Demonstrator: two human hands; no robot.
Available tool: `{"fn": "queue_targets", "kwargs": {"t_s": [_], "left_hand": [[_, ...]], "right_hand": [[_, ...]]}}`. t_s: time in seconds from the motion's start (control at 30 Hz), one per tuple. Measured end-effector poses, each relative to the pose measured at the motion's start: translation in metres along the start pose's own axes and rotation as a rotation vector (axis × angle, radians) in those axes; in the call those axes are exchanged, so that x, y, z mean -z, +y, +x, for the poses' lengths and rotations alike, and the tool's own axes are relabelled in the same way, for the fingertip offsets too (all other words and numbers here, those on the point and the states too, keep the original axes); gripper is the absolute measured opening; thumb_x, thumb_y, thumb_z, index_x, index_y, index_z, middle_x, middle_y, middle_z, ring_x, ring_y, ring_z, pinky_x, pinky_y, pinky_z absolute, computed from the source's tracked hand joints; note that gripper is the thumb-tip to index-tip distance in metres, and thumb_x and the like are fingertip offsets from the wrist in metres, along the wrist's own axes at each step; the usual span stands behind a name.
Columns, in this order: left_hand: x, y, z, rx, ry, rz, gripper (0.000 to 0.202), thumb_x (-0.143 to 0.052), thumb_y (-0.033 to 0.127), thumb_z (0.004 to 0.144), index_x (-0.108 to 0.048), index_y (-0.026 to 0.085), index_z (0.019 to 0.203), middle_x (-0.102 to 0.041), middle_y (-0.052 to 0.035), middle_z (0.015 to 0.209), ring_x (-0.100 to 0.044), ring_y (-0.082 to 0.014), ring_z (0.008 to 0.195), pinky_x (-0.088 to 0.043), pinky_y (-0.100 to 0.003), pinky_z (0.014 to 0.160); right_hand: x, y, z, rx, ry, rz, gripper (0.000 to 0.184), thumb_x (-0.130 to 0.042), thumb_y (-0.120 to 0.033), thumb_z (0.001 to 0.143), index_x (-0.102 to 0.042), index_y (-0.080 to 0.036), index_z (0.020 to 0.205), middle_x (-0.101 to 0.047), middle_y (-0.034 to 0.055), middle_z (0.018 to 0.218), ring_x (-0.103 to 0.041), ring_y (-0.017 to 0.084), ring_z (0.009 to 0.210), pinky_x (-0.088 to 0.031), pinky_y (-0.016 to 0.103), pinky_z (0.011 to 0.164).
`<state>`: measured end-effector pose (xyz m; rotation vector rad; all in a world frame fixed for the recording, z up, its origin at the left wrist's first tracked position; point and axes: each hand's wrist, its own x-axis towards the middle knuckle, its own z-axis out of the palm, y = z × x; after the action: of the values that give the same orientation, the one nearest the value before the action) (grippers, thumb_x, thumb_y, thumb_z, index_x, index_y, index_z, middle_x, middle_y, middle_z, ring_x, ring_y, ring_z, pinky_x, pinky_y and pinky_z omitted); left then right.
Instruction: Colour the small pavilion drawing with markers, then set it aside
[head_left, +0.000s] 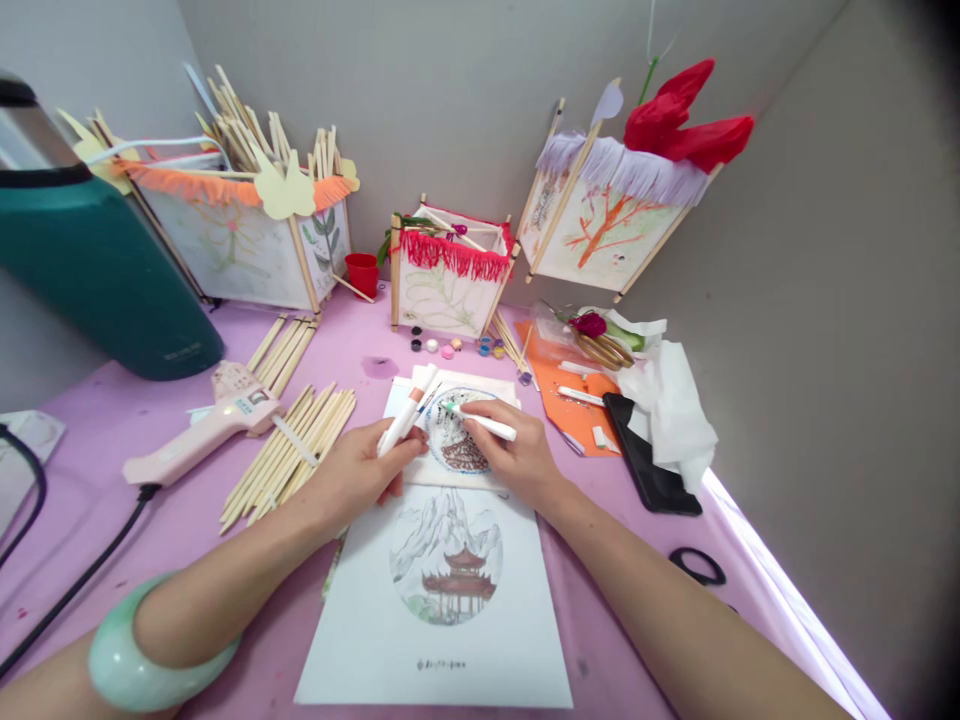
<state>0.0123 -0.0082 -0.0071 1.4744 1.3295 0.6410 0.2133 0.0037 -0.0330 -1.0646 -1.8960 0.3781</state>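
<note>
My right hand (519,452) grips a white marker (491,424) with a green tip, held over a round drawing (465,457) with a brown building and a blue outline. My left hand (373,462) is closed around white markers (399,426), one with an orange band, at the drawing's left edge. The drawing is on a pale square sheet (450,480). Below it, nearer me, lies a printed sheet (360,640) with a circular picture of a pavilion and mountains. My fingers hide part of the drawing.
Wooden sticks (300,450) and a pink glue gun (202,425) lie left, near a teal bottle (97,260). Paper lanterns (442,295) stand behind small paint pots (448,351). Right are orange paper (555,400), a black phone (656,470), tissues (679,410) and a black ring (697,566).
</note>
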Motion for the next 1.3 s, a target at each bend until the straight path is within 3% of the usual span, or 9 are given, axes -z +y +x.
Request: {"fn": "queue_targets", "kwargs": {"t_s": [0.27,0.53,0.83,1.03,1.3], "left_hand": [[0.000,0.000,0.000,-0.008,-0.001,-0.014,0.034,-0.051,0.044,0.077,-0.060,0.016,0.094,-0.050,0.0038,0.047,-0.046,-0.0131,0.044,-0.036,-0.022,0.044],[0.000,-0.003,0.000,-0.012,0.020,0.010,0.036,-0.051,0.045,0.076,-0.062,0.016,0.095,-0.050,0.0036,0.048,-0.047,-0.0129,0.043,-0.036,-0.023,0.045],[0.001,-0.002,-0.001,0.002,0.014,0.062,0.035,-0.050,0.045,0.077,-0.062,0.018,0.096,-0.052,0.0032,0.049,-0.049,-0.0140,0.045,-0.037,-0.024,0.047],[0.001,0.002,-0.004,-0.002,0.022,0.058,0.037,-0.050,0.046,0.077,-0.064,0.018,0.096,-0.053,0.0025,0.050,-0.049,-0.0142,0.046,-0.036,-0.024,0.047],[0.002,0.002,-0.004,0.009,0.029,0.064,0.035,-0.048,0.043,0.078,-0.062,0.019,0.100,-0.052,0.0028,0.051,-0.048,-0.0140,0.047,-0.037,-0.024,0.048]], "right_hand": [[-0.002,0.000,0.000,-0.058,0.058,-0.072,0.020,-0.049,-0.025,0.086,-0.064,-0.022,0.100,-0.067,0.0053,0.102,-0.061,0.017,0.096,-0.047,0.031,0.086],[-0.002,0.006,0.000,-0.144,0.172,-0.178,0.020,-0.048,-0.028,0.086,-0.064,-0.021,0.096,-0.068,0.0046,0.096,-0.062,0.019,0.087,-0.046,0.029,0.077],[0.002,0.003,-0.002,-0.188,0.231,-0.275,0.018,-0.048,-0.029,0.085,-0.063,-0.020,0.087,-0.068,0.0029,0.080,-0.060,0.016,0.069,-0.043,0.026,0.065],[0.009,0.004,-0.002,-0.201,0.303,-0.346,0.015,-0.050,-0.027,0.081,-0.061,-0.020,0.073,-0.059,-0.0014,0.060,-0.052,0.013,0.056,-0.038,0.026,0.058],[0.011,0.008,0.000,-0.241,0.412,-0.297,0.018,-0.049,-0.029,0.082,-0.059,-0.020,0.070,-0.056,-0.0023,0.058,-0.050,0.012,0.053,-0.037,0.025,0.055]]}}
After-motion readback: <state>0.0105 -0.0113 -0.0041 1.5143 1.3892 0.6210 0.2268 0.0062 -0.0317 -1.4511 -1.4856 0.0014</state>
